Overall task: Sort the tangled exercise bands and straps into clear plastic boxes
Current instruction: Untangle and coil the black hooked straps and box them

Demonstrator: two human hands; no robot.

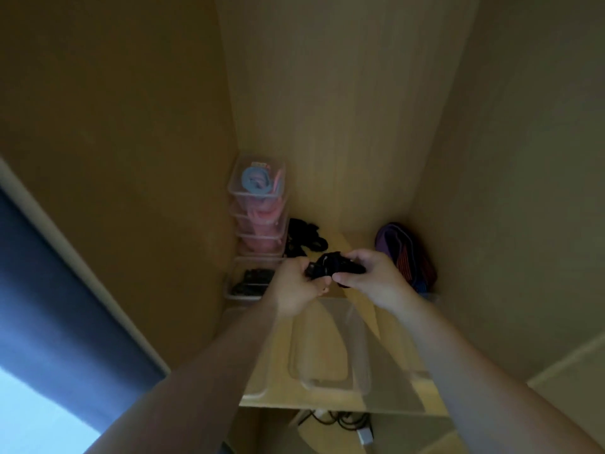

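Both my hands hold one bundled black strap [330, 265] above a wooden shelf. My left hand [296, 285] grips its left end and my right hand [371, 278] grips its right end. Below my hands lies an open clear plastic box [327, 355] with nothing visible inside. At the back left stands a stack of clear lidded boxes [258, 208] holding pink and blue bands. Under the stack, another clear box [250, 280] holds black straps. More tangled black straps [302, 237] lie on the shelf behind my hands.
A purple, black and orange pile of bands [406, 253] leans in the back right corner. Wooden walls close the shelf [353, 239] on the left, back and right. Cables and a white plug [363, 432] hang below the shelf's front edge.
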